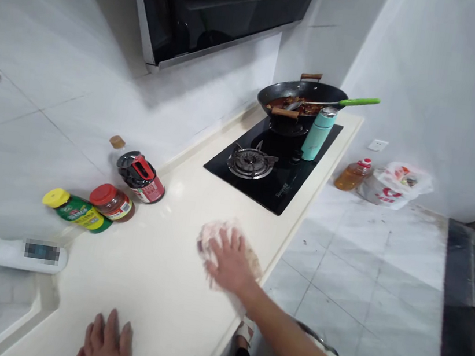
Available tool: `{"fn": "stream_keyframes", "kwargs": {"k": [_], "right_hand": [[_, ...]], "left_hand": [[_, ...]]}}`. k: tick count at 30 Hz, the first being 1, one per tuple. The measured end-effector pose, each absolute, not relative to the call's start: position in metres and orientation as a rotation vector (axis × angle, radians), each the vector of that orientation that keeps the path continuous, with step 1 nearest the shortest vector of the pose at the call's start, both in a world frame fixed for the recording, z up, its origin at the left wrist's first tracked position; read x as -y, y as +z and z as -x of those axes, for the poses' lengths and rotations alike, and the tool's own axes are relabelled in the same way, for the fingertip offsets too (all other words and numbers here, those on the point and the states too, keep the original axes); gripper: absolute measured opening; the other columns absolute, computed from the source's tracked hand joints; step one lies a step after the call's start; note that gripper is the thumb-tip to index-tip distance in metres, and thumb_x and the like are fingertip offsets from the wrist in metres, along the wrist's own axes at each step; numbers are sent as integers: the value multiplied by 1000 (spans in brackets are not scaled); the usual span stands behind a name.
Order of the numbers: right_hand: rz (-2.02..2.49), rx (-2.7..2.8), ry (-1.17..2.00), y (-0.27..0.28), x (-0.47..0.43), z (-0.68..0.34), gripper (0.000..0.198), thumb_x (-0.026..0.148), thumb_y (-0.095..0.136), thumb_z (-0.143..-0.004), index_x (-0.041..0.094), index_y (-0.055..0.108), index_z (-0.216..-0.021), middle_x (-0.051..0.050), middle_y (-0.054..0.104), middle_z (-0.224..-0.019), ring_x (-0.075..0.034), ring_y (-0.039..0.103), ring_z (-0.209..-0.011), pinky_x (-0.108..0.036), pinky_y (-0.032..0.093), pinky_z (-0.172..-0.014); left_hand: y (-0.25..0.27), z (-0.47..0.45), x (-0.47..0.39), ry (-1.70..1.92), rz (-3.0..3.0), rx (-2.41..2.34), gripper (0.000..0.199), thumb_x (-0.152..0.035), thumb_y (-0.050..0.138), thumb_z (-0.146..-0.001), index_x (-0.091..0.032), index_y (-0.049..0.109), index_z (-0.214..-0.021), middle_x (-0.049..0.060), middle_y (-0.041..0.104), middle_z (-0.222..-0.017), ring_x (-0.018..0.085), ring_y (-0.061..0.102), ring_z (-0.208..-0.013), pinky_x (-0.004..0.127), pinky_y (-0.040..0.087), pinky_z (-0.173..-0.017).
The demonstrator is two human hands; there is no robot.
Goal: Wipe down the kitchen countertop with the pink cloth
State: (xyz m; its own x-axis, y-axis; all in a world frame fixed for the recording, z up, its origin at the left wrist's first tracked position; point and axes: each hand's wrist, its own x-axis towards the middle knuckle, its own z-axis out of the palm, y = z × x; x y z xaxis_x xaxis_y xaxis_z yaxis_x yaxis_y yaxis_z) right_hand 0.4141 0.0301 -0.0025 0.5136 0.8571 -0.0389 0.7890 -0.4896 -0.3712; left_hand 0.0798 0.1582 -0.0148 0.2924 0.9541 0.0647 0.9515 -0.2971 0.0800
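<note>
My right hand presses down on a crumpled pale cloth on the cream countertop, close to its front edge. Its fingers are slightly apart, bent over the cloth, which partly hides beneath the palm. Nearer to me, my left hand rests with spread fingers on the bare counter and holds nothing; its wrist is cut off by the frame's bottom edge.
Beyond the cloth is a black gas hob bearing a wok of food, a green-handled spatula and a turquoise flask. Sauce bottles and a red-lidded jar line the wall. A range hood overhangs.
</note>
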Motion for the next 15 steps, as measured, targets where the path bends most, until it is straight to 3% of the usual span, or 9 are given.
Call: {"fn": "stream_keyframes", "kwargs": {"k": [4,8,12,15], "right_hand": [[1966,1768,500,9,-4,-287,64,61,57,-94,26,46,-148,-10,15,-166,-44,-7,-150,-68,9,-119],[1610,2024,502,7,28,-230,49,56,62,-95,32,55,-137,2,27,-163,-33,7,-152,-56,15,-124],[1997,1561,447,-2,47,-261,46,60,67,-89,42,61,-130,8,40,-156,-30,21,-149,-51,18,-123],[2215,1223,379,-9,59,-279,50,58,62,-93,34,59,-137,-1,36,-159,-32,23,-148,-54,19,-121]], "left_hand": [[-14,-79,-156,196,-2527,-1842,68,-56,20,-97,-17,50,-145,19,40,-157,34,32,-147,58,31,-113],[-12,-79,-156,280,-2563,-1809,63,-53,27,-98,-19,50,-145,18,42,-156,34,35,-146,56,32,-113],[-7,-72,-158,283,-2541,-1749,63,-54,29,-97,-18,54,-141,19,43,-156,35,36,-145,58,33,-113],[-7,-56,-160,227,-2529,-1652,63,-54,33,-94,-18,57,-139,19,43,-156,36,37,-146,59,34,-113]]}}
